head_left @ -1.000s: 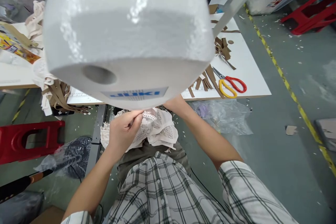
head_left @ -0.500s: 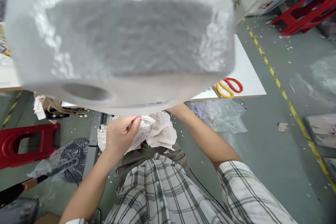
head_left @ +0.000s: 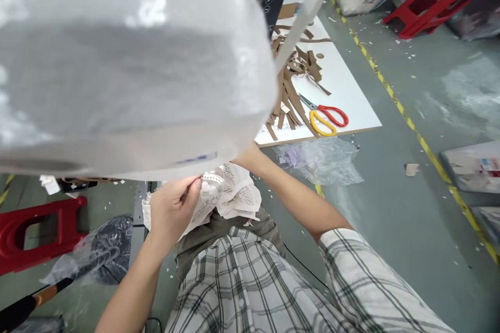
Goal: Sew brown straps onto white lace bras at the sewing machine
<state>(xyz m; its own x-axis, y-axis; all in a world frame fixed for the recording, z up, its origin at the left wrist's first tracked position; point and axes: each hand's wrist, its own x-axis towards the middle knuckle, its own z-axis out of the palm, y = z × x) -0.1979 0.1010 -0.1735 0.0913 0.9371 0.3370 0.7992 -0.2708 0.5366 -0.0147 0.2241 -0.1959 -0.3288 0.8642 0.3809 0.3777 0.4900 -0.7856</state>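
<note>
Below the pale machine head point(head_left: 136, 78), which fills the upper left, my left hand point(head_left: 172, 208) pinches the edge of a white lace fabric piece point(head_left: 238, 195). The lace hangs bunched over my lap, with a dotted trim along its upper edge. My right hand point(head_left: 247, 158) reaches in under the machine from the right; its fingers are hidden behind the machine's lower edge, so what they hold does not show.
Scissors point(head_left: 324, 118) with red and yellow handles lie on the white table point(head_left: 351, 99), beside brown strips point(head_left: 291, 93). A clear plastic bag point(head_left: 324, 161) hangs below its edge. Red stools stand left point(head_left: 42, 229) and far right point(head_left: 437, 0).
The view has shifted, so the machine head sits further left and the brown strips and scissor blades now show. My left hand keeps its pinch on the lace.
</note>
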